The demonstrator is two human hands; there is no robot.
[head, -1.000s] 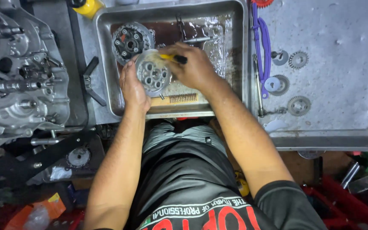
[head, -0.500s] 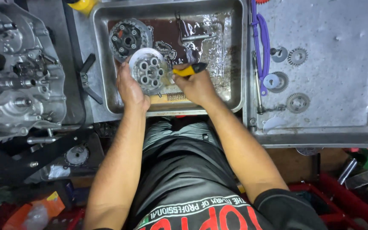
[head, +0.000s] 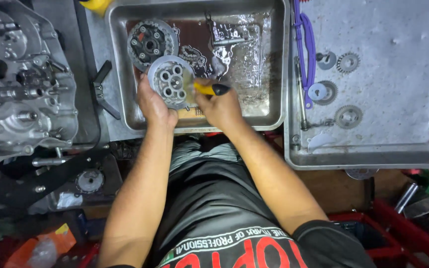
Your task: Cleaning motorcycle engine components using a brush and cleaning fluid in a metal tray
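Holding a round silver clutch part [head: 171, 82] with several holes in its face, the left hand [head: 156, 105] sits just left of the frame's centre, its fingers curled around the lower left rim of the disc and clamped on it. The right hand [head: 220, 108] is just beside it, fingers closed around a brush with a yellow and black handle [head: 209, 89], whose working end touches the right edge of the disc. Both hands work over a steel tray [head: 125, 106] in the upper middle of the frame, which holds dark, shiny liquid. In the tray, just above and left of the held disc, lies a darker toothed clutch hub [head: 148, 43], and a chain [head: 194, 55] lies near it in the liquid. At the left edge stands a grey engine case [head: 21, 84] with shafts showing. To the right, a second, shallower metal tray [head: 403, 154] carries several small gears [head: 347, 62] and a purple strap [head: 308, 34] along its left side. A black bracket [head: 103, 89] lies between the engine and the first tray.
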